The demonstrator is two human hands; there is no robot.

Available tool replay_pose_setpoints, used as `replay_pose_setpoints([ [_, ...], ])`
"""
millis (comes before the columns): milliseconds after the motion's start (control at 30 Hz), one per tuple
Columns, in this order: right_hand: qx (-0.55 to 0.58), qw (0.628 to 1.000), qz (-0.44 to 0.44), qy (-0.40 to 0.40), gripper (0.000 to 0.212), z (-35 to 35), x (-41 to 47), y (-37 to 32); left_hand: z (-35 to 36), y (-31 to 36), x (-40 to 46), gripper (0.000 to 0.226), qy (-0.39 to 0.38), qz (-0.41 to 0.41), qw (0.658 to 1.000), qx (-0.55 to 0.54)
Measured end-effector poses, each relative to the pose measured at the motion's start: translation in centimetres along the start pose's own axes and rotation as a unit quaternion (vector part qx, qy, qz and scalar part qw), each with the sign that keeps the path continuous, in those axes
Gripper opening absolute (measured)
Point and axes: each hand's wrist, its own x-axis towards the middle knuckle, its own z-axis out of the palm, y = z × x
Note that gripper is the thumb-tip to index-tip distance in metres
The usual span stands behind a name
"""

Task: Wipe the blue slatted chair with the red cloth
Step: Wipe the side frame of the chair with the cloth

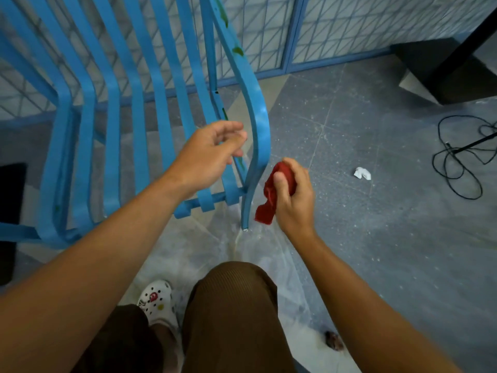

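Two hands by the blue chair (258,125): right hand (293,200) grip clamps red cloth (271,195), left hand (212,154) grip apart.

We have a single wide-angle view from the head, looking forward and steeply down. It sits close above both hands, with the blue chair (150,117) filling the upper left, our own knee (236,305) at the bottom edge, and the grey floor (390,238) spreading right. Straight lines bend near the edges.
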Motion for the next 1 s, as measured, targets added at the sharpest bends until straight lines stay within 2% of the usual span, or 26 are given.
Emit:
replay_pose_setpoints([
  [100, 0.069, 0.998, -0.006, 0.009, 0.042, -1.2, 3.0, -3.4, 0.9, 1.5, 1.0, 0.039, 0.036, -0.011, 0.999, -0.017],
  [167, 0.095, 0.995, -0.036, -0.004, 0.043, -2.0, 5.2, -6.2, 1.1, 2.1, 1.5, 0.040, 0.054, -0.022, 0.998, -0.031],
  [267, 0.097, 0.992, -0.082, -0.019, 0.050, -2.5, 7.6, -8.4, 1.0, 3.0, 2.1, 0.041, 0.056, -0.043, 0.996, -0.048],
  [333, 0.079, 0.992, -0.092, -0.030, 0.054, -1.8, 7.7, -8.1, 0.6, 3.4, 2.7, 0.050, 0.053, -0.056, 0.995, -0.061],
  [400, 0.065, 0.994, -0.082, -0.042, 0.048, -0.4, 6.5, -6.7, 0.3, 3.7, 3.1, 0.055, 0.051, -0.065, 0.993, -0.082],
  [567, 0.083, 0.993, -0.081, 0.006, 0.033, 2.7, 3.5, -3.3, 1.5, 3.4, 3.2, 0.030, 0.085, -0.057, 0.992, -0.070],
  [633, 0.075, 0.995, -0.073, 0.003, 0.031, 3.3, 2.7, -1.5, 2.2, 3.3, 3.0, 0.033, 0.102, -0.053, 0.992, -0.049],
  [800, 0.045, 0.997, -0.006, -0.062, 0.017, 3.4, 0.7, 2.3, 2.8, 3.2, 2.7, 0.030, 0.109, -0.027, 0.993, 0.026],
  [900, 0.064, 0.996, 0.007, -0.059, 0.015, 3.4, 0.8, 1.8, 2.6, 3.4, 2.6, 0.023, 0.097, -0.025, 0.994, 0.048],
  [1000, 0.081, 0.995, -0.019, -0.048, 0.019, 2.7, 1.2, 0.0, 2.5, 3.4, 2.6, 0.021, 0.080, -0.032, 0.994, 0.060],
])
